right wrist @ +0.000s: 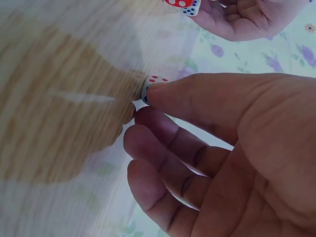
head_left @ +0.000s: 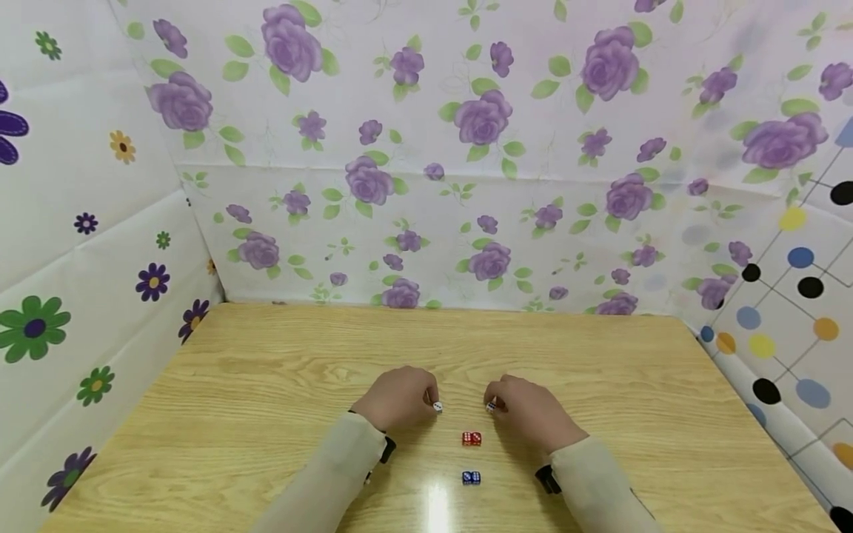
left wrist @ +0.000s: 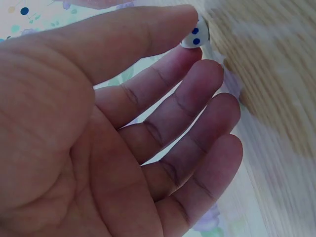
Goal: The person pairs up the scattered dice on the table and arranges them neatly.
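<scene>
My left hand (head_left: 402, 400) pinches a white die (left wrist: 198, 38) with blue pips between thumb and index fingertip, its other fingers loosely bent. Across from it, my right hand (head_left: 531, 411) pinches a second white die (right wrist: 157, 79), which shows red pips on one face. Both dice are held low over the wooden table, with a gap between them. Nearer to me, two red dice (head_left: 471, 438) sit side by side. Closer still lies a pair of blue dice (head_left: 471, 478), also side by side. The right wrist view catches a red die (right wrist: 178, 2) at its top edge.
The wooden table (head_left: 266, 355) runs back to a wall hung with a purple-flowered sheet (head_left: 426, 207). Patterned sheets also close off the left and right sides. A dark band (head_left: 549, 480) circles my right wrist, and light shines off the table in front.
</scene>
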Demonstrator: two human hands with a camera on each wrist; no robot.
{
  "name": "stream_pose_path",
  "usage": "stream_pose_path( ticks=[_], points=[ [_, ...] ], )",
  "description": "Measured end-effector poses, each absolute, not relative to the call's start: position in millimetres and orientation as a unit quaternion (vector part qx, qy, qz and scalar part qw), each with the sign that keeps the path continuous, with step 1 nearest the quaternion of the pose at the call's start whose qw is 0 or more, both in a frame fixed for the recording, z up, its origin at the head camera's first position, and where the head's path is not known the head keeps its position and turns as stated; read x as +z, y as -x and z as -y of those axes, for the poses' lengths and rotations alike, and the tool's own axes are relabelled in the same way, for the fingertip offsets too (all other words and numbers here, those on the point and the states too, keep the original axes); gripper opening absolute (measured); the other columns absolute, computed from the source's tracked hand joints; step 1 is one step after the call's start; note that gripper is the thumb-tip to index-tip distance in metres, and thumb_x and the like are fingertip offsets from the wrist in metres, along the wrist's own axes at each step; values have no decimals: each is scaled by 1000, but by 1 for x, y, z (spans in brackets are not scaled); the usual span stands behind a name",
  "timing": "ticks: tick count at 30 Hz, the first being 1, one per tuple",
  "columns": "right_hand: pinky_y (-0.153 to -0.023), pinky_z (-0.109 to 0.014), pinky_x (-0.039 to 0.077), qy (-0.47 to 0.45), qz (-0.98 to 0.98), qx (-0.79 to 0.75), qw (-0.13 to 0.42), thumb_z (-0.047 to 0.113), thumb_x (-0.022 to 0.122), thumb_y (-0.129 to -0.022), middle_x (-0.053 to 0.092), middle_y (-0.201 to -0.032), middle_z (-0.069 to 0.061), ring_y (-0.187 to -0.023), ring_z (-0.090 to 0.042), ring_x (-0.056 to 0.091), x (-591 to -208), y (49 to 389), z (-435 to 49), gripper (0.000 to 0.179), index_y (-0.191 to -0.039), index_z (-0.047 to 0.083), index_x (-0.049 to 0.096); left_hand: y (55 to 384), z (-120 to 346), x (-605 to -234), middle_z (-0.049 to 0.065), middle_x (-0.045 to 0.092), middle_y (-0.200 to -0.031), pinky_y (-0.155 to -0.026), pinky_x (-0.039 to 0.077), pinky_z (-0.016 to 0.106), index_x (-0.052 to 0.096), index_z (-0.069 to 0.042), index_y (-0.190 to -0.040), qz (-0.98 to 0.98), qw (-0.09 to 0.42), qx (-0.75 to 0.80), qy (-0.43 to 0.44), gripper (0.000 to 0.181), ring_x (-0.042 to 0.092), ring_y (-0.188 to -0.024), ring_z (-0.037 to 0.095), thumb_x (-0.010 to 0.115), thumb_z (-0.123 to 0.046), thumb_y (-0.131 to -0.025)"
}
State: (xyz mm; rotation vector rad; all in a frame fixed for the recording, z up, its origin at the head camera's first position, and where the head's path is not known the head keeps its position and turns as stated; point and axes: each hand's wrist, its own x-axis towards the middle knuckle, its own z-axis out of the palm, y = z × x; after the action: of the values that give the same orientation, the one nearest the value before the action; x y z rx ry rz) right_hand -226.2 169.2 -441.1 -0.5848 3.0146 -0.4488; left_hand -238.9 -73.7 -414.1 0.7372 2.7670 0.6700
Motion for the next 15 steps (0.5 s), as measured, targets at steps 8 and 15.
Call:
stream_pose_path(
  ticks=[8, 15],
  points=[
    [-67, -33, 49, 185, -972, -144, 10, 14, 80, -91, 60, -80, 10, -72, -7, 52, -440, 224, -170, 7, -91, 17, 74, 238, 75, -412, -7, 67, -86, -73, 50, 34, 71, -14, -86, -935, 101, 232, -247, 8, 55, -73, 11, 79, -11, -87],
    [-68, -33, 47, 177, -970, -165, 25, 13, 79, -91, 57, -77, 12, -72, -8, 52, -440, 225, -170, 11, -89, 20, 72, 240, 76, -417, -8, 65, -83, -71, 49, 33, 70, -15, -83, -936, 97, 231, -249, 11, 54, -71, 10, 80, -12, -87]
  ],
)
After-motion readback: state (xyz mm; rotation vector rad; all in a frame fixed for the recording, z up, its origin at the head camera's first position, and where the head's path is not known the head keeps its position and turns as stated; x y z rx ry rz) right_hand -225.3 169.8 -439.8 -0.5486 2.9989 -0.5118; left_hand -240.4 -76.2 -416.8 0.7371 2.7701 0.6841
